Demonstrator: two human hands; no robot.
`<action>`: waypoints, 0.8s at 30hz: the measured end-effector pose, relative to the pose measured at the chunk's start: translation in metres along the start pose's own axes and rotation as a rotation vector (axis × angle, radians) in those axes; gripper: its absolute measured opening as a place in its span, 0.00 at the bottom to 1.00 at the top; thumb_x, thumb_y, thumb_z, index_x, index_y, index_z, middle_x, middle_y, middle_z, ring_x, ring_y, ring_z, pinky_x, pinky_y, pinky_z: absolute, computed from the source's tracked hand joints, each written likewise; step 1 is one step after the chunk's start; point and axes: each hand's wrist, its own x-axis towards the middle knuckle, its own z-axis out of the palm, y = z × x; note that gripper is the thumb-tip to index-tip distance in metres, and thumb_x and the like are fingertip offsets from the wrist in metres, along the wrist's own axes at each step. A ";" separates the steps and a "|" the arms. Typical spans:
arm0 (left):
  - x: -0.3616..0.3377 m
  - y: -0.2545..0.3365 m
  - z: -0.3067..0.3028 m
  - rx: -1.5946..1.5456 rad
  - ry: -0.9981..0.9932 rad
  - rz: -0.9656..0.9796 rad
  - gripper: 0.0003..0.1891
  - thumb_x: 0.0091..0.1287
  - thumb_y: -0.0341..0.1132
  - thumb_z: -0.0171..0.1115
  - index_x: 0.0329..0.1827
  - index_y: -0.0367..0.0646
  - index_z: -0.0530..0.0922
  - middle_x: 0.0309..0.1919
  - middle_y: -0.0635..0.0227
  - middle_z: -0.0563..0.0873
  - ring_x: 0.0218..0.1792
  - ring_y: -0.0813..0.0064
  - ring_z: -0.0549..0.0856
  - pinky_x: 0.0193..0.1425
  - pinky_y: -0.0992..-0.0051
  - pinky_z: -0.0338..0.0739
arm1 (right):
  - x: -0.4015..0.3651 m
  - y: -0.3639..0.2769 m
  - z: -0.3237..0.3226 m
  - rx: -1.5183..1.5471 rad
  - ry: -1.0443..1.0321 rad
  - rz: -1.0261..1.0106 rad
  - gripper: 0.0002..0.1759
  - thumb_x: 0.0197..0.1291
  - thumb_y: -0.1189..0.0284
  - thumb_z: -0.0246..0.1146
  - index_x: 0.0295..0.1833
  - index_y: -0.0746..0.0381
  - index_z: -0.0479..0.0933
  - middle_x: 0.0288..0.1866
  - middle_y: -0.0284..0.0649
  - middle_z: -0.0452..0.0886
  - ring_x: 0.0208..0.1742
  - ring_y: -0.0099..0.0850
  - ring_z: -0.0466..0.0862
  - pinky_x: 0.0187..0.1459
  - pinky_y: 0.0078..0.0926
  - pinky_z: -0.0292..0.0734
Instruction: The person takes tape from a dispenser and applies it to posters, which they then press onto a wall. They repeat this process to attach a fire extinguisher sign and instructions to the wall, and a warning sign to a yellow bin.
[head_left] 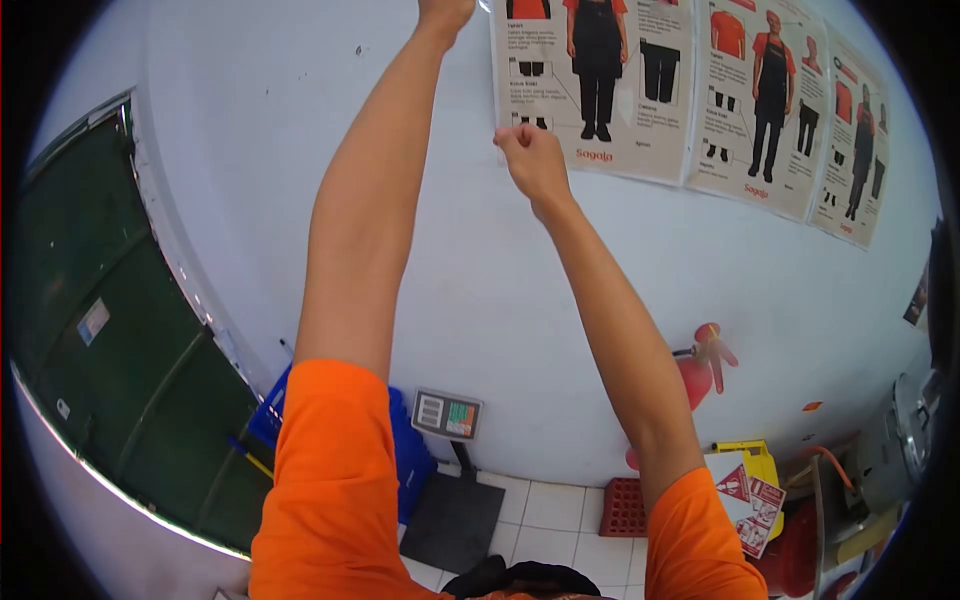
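My left hand (447,14) is raised at the top edge of the view, beside the upper left edge of a wall poster (640,120); its fingers are mostly cut off by the frame. Lower down, my right hand (533,160) is at the poster's bottom left corner, its fingers curled and pressed together. Whether a bit of the poster or something small is between them is too small to tell. Both arms reach up in orange sleeves.
Two more posters (757,110) (852,140) hang to the right. Below are a platform scale (448,414), blue crates (408,455), a red crate (624,508), a fire extinguisher (697,378) and a yellow sign (762,462). A green door (110,330) stands left.
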 end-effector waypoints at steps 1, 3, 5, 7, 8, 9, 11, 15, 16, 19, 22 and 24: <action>0.018 -0.004 -0.003 -0.005 0.072 0.022 0.11 0.66 0.36 0.67 0.44 0.37 0.83 0.37 0.65 0.87 0.41 0.75 0.83 0.49 0.74 0.77 | 0.024 0.000 0.007 -0.073 0.015 -0.065 0.18 0.63 0.61 0.63 0.35 0.68 0.80 0.30 0.42 0.83 0.35 0.30 0.80 0.41 0.30 0.74; 0.042 -0.015 -0.009 -0.003 0.058 0.035 0.11 0.66 0.37 0.67 0.44 0.38 0.83 0.37 0.64 0.88 0.41 0.74 0.83 0.50 0.73 0.77 | 0.055 0.006 0.016 -0.151 0.045 -0.147 0.18 0.63 0.60 0.63 0.35 0.68 0.80 0.31 0.43 0.84 0.35 0.31 0.81 0.41 0.31 0.75; 0.056 -0.023 -0.007 -0.003 0.049 0.038 0.12 0.66 0.37 0.67 0.45 0.39 0.84 0.38 0.63 0.88 0.42 0.73 0.84 0.50 0.73 0.77 | 0.074 0.012 0.026 -0.053 0.068 -0.131 0.17 0.64 0.62 0.62 0.35 0.68 0.80 0.31 0.44 0.84 0.35 0.34 0.82 0.42 0.33 0.75; 0.061 -0.037 -0.001 0.034 -0.009 0.023 0.13 0.65 0.38 0.67 0.46 0.39 0.84 0.39 0.62 0.88 0.43 0.73 0.84 0.50 0.73 0.78 | 0.082 0.023 0.036 -0.090 0.156 -0.164 0.17 0.64 0.63 0.62 0.35 0.68 0.79 0.31 0.44 0.83 0.34 0.35 0.82 0.42 0.34 0.75; 0.066 -0.043 0.002 0.025 -0.011 0.031 0.13 0.65 0.38 0.67 0.46 0.39 0.84 0.39 0.62 0.88 0.43 0.73 0.84 0.50 0.73 0.78 | 0.085 0.028 0.040 -0.118 0.237 -0.187 0.16 0.65 0.63 0.61 0.35 0.68 0.79 0.30 0.44 0.83 0.34 0.35 0.81 0.42 0.35 0.75; 0.069 -0.050 0.006 0.039 -0.015 0.086 0.14 0.64 0.41 0.68 0.47 0.42 0.84 0.41 0.62 0.89 0.44 0.71 0.85 0.52 0.69 0.77 | 0.087 0.034 0.042 -0.126 0.242 -0.192 0.16 0.65 0.63 0.61 0.35 0.68 0.79 0.30 0.44 0.83 0.34 0.35 0.81 0.42 0.35 0.75; 0.067 -0.044 0.013 0.046 -0.015 0.149 0.15 0.63 0.44 0.68 0.47 0.46 0.85 0.42 0.62 0.89 0.46 0.68 0.86 0.54 0.65 0.76 | 0.088 0.035 0.043 -0.035 0.282 -0.124 0.16 0.66 0.65 0.61 0.34 0.68 0.78 0.30 0.45 0.82 0.34 0.36 0.82 0.42 0.36 0.75; 0.056 -0.043 0.026 0.400 0.160 0.111 0.16 0.61 0.52 0.65 0.47 0.56 0.85 0.44 0.64 0.89 0.52 0.61 0.84 0.60 0.52 0.69 | 0.097 0.041 0.047 -0.095 0.287 -0.157 0.16 0.66 0.66 0.60 0.33 0.69 0.77 0.30 0.46 0.83 0.33 0.38 0.82 0.42 0.37 0.75; 0.056 -0.048 0.026 0.434 0.242 0.176 0.16 0.61 0.53 0.64 0.48 0.59 0.85 0.45 0.64 0.89 0.53 0.58 0.83 0.61 0.49 0.67 | 0.099 0.039 0.050 -0.153 0.289 -0.182 0.16 0.65 0.66 0.61 0.32 0.70 0.77 0.30 0.47 0.82 0.34 0.40 0.82 0.42 0.39 0.75; 0.061 -0.052 0.022 0.366 0.165 0.171 0.16 0.63 0.51 0.63 0.49 0.58 0.85 0.45 0.65 0.88 0.52 0.59 0.83 0.60 0.51 0.68 | 0.096 0.029 0.051 -0.197 0.262 -0.151 0.17 0.64 0.66 0.61 0.30 0.70 0.77 0.31 0.49 0.82 0.37 0.43 0.81 0.44 0.40 0.75; 0.063 -0.052 0.019 0.407 0.170 0.119 0.15 0.63 0.50 0.63 0.49 0.57 0.84 0.45 0.65 0.88 0.51 0.59 0.83 0.59 0.52 0.69 | 0.095 0.026 0.051 -0.208 0.259 -0.106 0.17 0.64 0.66 0.61 0.30 0.71 0.77 0.31 0.50 0.82 0.39 0.44 0.81 0.45 0.41 0.75; 0.062 -0.050 0.016 0.383 0.146 0.121 0.15 0.63 0.50 0.63 0.49 0.57 0.84 0.45 0.65 0.88 0.51 0.60 0.84 0.58 0.52 0.69 | 0.097 0.027 0.053 -0.238 0.273 -0.117 0.17 0.64 0.66 0.61 0.30 0.71 0.78 0.31 0.51 0.82 0.39 0.45 0.81 0.45 0.41 0.75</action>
